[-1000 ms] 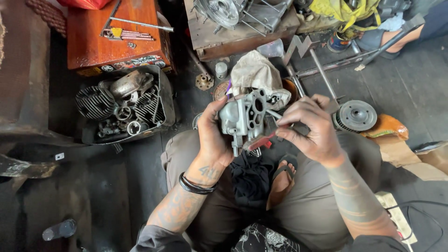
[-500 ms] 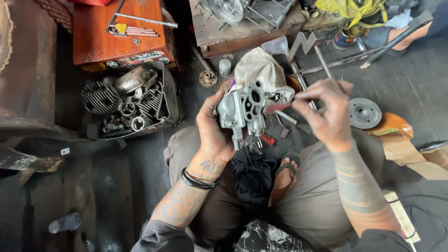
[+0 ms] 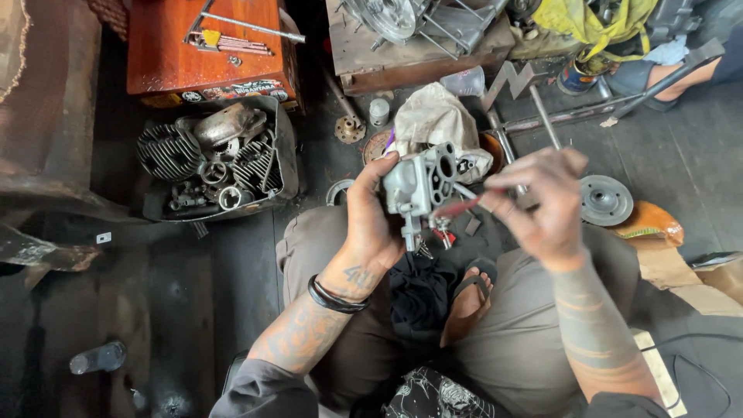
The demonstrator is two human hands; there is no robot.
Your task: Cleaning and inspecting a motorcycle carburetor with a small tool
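Note:
My left hand (image 3: pixel 370 213) grips a grey metal carburetor body (image 3: pixel 422 182) with round ports, held above my crossed legs. My right hand (image 3: pixel 542 201) is just to its right and holds a thin red-handled tool (image 3: pixel 457 207) whose tip points at the carburetor. The right hand is slightly blurred. A black cloth (image 3: pixel 422 298) lies on my lap below the part, next to my bare foot (image 3: pixel 467 306).
A black tray (image 3: pixel 288 151) of finned engine cylinders and small parts sits at left, behind it a red toolbox (image 3: pixel 166 54). A crumpled dirty rag (image 3: pixel 433 116), a round metal disc (image 3: pixel 605 200), metal rods and a wooden pallet with an engine casing (image 3: pixel 387 15) lie ahead.
My right hand rose from beside the carburetor and drew out to the right with the red-handled tool. My left hand turned the carburetor, ports now facing up.

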